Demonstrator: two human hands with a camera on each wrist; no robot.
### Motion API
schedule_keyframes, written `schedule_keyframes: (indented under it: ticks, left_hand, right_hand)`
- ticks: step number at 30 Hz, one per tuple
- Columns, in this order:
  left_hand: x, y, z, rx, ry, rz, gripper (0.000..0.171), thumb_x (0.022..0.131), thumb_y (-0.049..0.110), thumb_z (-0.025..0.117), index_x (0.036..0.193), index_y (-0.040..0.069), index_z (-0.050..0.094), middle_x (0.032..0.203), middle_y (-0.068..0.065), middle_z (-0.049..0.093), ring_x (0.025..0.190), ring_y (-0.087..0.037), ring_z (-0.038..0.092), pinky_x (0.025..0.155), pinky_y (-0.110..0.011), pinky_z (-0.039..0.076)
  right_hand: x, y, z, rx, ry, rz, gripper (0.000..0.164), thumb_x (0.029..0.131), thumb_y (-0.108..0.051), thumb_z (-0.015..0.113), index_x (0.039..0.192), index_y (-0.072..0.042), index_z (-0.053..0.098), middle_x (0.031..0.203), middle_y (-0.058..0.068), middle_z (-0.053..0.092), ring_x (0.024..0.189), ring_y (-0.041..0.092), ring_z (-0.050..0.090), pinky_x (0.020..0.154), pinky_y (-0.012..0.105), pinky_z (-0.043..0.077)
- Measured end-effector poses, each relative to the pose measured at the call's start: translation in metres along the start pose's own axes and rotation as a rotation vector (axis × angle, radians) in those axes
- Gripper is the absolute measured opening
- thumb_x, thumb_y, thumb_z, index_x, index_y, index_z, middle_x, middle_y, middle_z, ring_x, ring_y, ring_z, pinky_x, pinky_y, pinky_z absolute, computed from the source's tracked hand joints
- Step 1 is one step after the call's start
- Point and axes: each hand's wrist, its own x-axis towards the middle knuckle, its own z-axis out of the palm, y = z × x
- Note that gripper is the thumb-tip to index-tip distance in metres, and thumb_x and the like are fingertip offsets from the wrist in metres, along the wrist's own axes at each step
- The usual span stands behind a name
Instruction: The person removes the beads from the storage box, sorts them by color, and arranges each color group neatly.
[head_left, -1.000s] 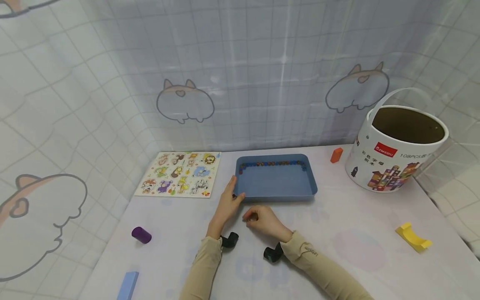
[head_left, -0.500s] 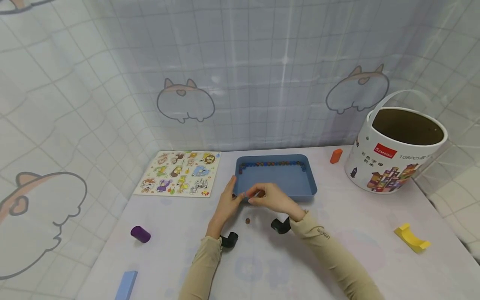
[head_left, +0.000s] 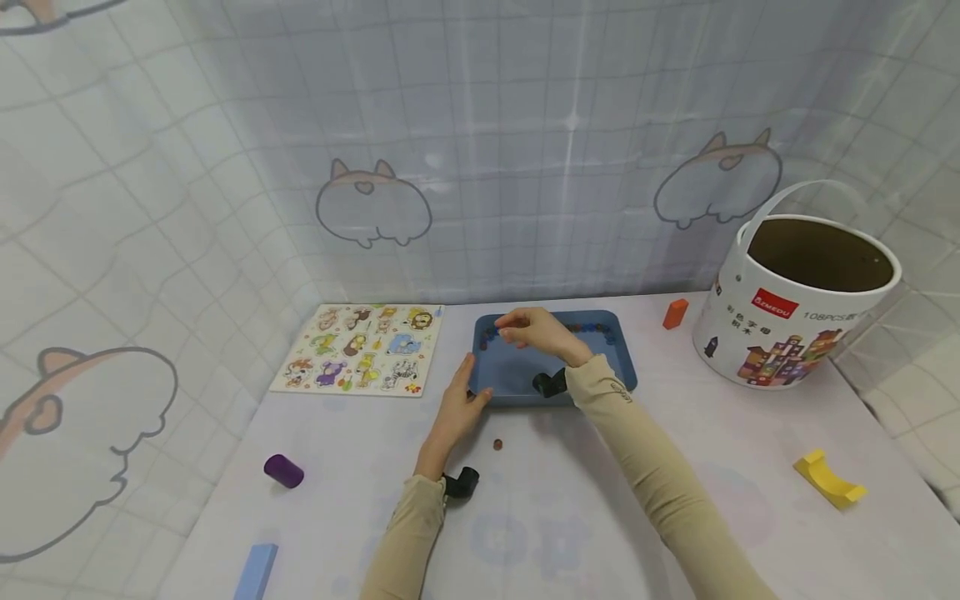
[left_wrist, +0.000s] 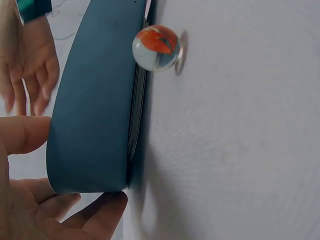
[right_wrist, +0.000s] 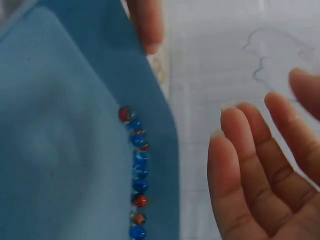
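Observation:
A shallow blue tray (head_left: pixel 510 371) lies on the table, a line of several glass marbles (right_wrist: pixel 141 185) along its far wall. My left hand (head_left: pixel 454 414) holds its near-left corner, thumb (left_wrist: pixel 25 134) against the wall near the rim and fingertips around the corner. Over the tray's far-left part is my right hand (head_left: pixel 542 332), its fingers (right_wrist: pixel 225 165) loosely bent with nothing between them. It hides part of the marble line in the head view. One clear marble with an orange swirl (left_wrist: pixel 156 47) sits on the table just in front of the tray.
Left of the tray lies an animal puzzle board (head_left: pixel 360 350). A purple cylinder (head_left: pixel 283 471) and a blue block (head_left: pixel 256 572) are at the left. To the right stand an orange block (head_left: pixel 675 314), a white handled bucket (head_left: pixel 787 308) and a yellow curved block (head_left: pixel 829 480).
My right hand has moved from the table in front of the tray up over it, to the far-left part. The marble it covered is now in sight. My left hand stays on the tray.

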Motion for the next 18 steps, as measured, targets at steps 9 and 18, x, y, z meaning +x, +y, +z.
schedule_keyframes:
  ticks: [9, 18]
  left_hand:
    - [-0.003, -0.001, -0.002, -0.006, 0.009, 0.027, 0.069, 0.095, 0.015, 0.058, 0.151, -0.005, 0.022, 0.159, -0.023, 0.02, 0.147, -0.039, 0.02, 0.116, -0.053, 0.029]
    - [-0.002, -0.002, -0.001, 0.021, 0.004, 0.027, 0.069, 0.096, 0.015, 0.057, 0.152, -0.003, 0.022, 0.16, -0.022, 0.02, 0.148, -0.038, 0.019, 0.118, -0.052, 0.026]
  right_hand:
    - [0.036, 0.013, 0.014, 0.025, -0.034, 0.073, 0.043, 0.101, -0.028, 0.053, 0.133, 0.0, 0.055, 0.134, 0.019, 0.058, 0.119, 0.034, 0.06, 0.098, 0.042, 0.052]
    - [0.047, 0.03, 0.026, 0.041, -0.008, 0.166, 0.045, 0.102, -0.024, 0.049, 0.136, 0.006, 0.05, 0.137, 0.023, 0.055, 0.118, 0.035, 0.061, 0.095, 0.039, 0.054]
